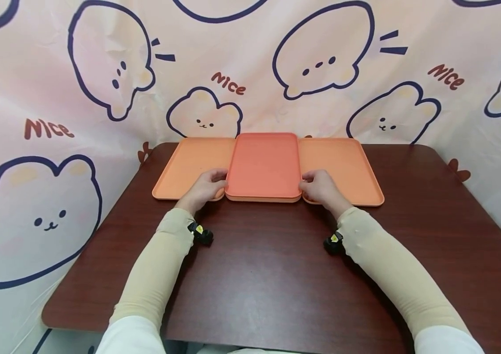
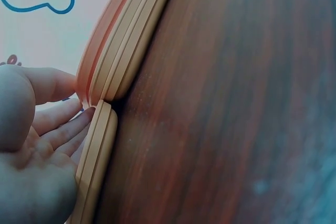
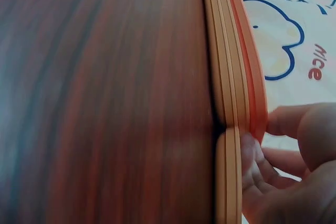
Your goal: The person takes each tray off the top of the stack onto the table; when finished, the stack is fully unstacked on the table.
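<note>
A coral-red tray lies on top of orange trays stacked in the middle of the table's far side. My left hand pinches its left edge near the front corner, thumb at the rim and the other fingers lower down. On the opposite edge my right hand grips the same tray in a matching way. An orange tray sits to the left of the stack, under my left hand, and another orange tray to the right, under my right hand. Both wrist views show the coral rim directly above the orange rims.
The dark brown wooden table reaches toward me in front of the trays. A pale curtain with cartoon bears hangs behind and along both sides. Each sleeve carries a small black wrist camera.
</note>
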`<state>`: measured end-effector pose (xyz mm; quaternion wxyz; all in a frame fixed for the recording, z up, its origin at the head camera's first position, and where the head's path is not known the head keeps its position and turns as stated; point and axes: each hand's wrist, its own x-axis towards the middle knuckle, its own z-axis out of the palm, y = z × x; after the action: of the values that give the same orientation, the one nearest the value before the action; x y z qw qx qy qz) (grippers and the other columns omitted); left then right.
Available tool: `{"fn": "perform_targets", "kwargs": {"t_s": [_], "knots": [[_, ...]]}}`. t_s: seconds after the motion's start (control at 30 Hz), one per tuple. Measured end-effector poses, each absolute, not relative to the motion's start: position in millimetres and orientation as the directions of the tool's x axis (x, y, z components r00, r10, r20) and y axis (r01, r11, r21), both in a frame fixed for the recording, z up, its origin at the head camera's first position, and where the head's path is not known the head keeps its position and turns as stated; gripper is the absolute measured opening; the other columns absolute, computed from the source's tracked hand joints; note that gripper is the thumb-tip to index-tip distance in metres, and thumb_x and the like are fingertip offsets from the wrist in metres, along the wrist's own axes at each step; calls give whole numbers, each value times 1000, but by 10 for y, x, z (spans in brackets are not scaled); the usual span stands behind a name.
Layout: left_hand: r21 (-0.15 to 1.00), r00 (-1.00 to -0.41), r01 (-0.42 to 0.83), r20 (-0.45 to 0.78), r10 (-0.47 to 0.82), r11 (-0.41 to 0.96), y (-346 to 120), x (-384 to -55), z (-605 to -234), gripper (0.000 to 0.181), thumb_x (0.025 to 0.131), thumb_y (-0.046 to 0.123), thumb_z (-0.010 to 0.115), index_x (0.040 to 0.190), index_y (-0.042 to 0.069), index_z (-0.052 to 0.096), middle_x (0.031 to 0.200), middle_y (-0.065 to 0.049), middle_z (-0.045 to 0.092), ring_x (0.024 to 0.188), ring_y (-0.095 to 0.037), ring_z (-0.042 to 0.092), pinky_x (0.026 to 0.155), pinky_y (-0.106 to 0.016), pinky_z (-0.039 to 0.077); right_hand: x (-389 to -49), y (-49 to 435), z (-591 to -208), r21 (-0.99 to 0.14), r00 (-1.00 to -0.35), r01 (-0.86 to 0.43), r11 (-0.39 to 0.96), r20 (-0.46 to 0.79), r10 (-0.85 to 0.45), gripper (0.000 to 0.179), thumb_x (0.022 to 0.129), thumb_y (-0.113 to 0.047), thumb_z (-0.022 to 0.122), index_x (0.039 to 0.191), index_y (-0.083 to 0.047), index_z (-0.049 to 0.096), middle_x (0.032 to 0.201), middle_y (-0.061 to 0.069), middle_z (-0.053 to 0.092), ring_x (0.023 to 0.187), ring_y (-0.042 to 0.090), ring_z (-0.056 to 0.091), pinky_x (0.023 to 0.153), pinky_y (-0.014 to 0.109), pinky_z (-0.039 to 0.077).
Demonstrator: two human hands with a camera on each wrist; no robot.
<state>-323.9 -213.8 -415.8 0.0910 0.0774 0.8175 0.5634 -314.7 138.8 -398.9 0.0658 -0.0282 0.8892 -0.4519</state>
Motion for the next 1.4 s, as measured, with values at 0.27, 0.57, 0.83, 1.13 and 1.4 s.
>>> {"fn": "perform_targets", "kwargs": {"t_s": [0.27, 0.57, 0.83, 1.13, 1.4], "knots": [[940, -970, 5, -79, 232, 341, -2145, -3243, -4147, 53, 113, 14, 53, 162, -3, 42, 168, -23, 43, 159, -36, 38, 131, -51, 32, -3124, 1360, -3866, -920, -988, 125, 372, -149, -36, 49, 104, -6, 54, 152, 6, 55, 122, 22, 67, 63, 12, 66, 60, 26, 59], [936, -970, 0, -85, 226, 351, -2125, -3228, -4138, 51, 113, 13, 52, 161, -4, 43, 166, -24, 44, 158, -37, 39, 131, -51, 33, -3032, 1470, -3839, -945, -945, 327, -21, -326, -41, 58, 112, -5, 49, 168, -4, 35, 166, 23, 43, 74, 11, 73, 71, 23, 64], [933, -972, -5, -89, 219, 359, -2108, -3211, -4139, 50, 113, 13, 51, 160, -4, 44, 167, -23, 44, 157, -37, 40, 130, -51, 34, -2969, 1589, -3906, -957, -963, 265, -114, -269, 15, 55, 112, -3, 45, 167, -1, 36, 162, 21, 45, 92, 10, 67, 71, 21, 63], [927, -972, -10, -97, 213, 376, -2130, -3242, -4131, 49, 113, 13, 52, 159, -2, 45, 166, -22, 45, 157, -36, 41, 130, -51, 34, -2911, 1889, -3880, -973, -972, 205, -105, -215, 96, 55, 112, -5, 46, 166, -3, 39, 137, 5, 51, 84, 9, 63, 65, 19, 61], [925, -973, -8, -95, 213, 379, -2137, -3237, -4140, 48, 113, 13, 52, 158, -2, 46, 165, -23, 46, 156, -37, 41, 130, -52, 34, -2839, 2108, -3789, -975, -961, 184, -120, -205, 185, 53, 111, -4, 49, 164, -4, 44, 124, 2, 52, 72, 8, 64, 58, 20, 59]]}}
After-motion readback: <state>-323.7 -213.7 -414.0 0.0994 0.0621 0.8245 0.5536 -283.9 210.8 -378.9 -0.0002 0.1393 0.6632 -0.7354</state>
